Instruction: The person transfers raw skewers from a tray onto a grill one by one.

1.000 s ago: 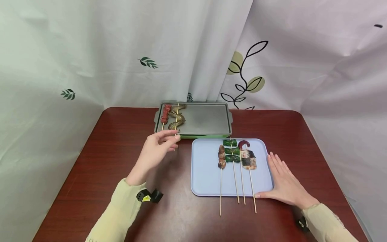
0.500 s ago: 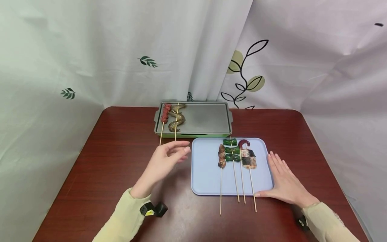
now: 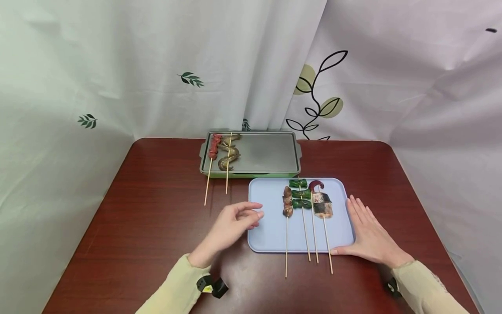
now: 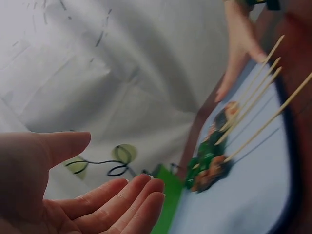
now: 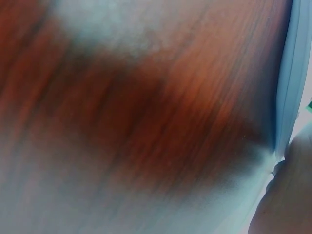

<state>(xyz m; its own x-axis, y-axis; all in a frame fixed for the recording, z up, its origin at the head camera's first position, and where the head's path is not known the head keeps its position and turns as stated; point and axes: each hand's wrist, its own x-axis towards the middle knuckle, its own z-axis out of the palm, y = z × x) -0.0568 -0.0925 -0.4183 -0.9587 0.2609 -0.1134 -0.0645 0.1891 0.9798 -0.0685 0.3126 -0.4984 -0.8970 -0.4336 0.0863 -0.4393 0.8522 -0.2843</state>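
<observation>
My left hand [image 3: 235, 224] hovers at the left edge of the light blue tray [image 3: 264, 237], fingers loosely bent and holding nothing. In the left wrist view its thumb and fingers stand well apart. With fingers spread, my right hand [image 3: 370, 240] rests against the tray's right side, thumb at the lower right corner. On the tray lie a brown-chunk skewer [image 3: 288, 203], a green pepper skewer [image 3: 301, 194], a fish-slice skewer [image 3: 323, 207] and one tipped with a dark red curl [image 3: 316, 185]. Their sticks overhang the near edge.
Behind the tray stands a grey grill plate [image 3: 268, 152] on a green base. At its left lie a red-chunk skewer [image 3: 214, 146] and a skewer with a curved brown-green piece [image 3: 231, 155], sticks jutting over the front. A white curtain [image 3: 157, 65] backs the reddish-brown table [image 3: 129, 218].
My left hand has let go of the stick of the curved brown-green skewer and moved right and toward me, to the tray's left edge. My right hand has stayed put.
</observation>
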